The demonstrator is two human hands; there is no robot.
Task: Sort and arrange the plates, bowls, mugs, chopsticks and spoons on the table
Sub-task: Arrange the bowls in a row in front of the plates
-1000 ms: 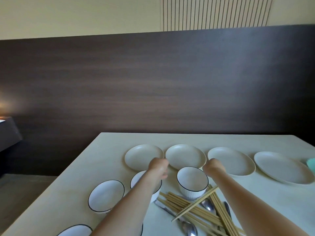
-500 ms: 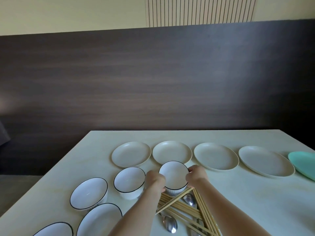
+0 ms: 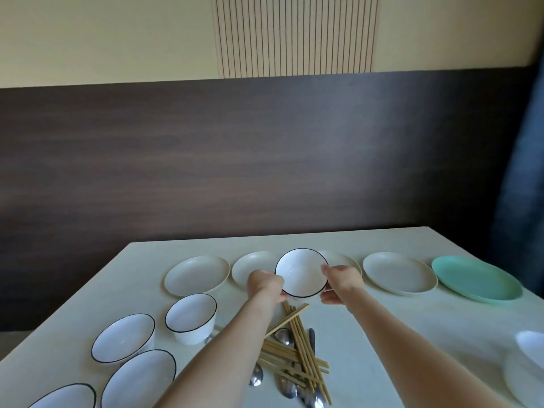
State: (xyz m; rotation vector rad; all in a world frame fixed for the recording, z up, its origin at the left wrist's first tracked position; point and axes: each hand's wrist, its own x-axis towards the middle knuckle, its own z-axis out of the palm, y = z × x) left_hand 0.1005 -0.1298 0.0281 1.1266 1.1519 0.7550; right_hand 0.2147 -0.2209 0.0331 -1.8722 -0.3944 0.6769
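Bowl (image 3: 301,273), unmarked, black-rimmed, gripped by fingers of left hand (image 3: 263,282) and right hand (image 3: 341,281).

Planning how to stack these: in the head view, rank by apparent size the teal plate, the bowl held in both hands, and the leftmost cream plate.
1. teal plate
2. leftmost cream plate
3. held bowl, which is lifted, so its true size relative to the plates is unsure.

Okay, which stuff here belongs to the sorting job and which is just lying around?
In the job:
held bowl
left hand
right hand
cream plates
green plate
black-rimmed bowls
chopsticks
spoons

Just there:
table
dark wall panel
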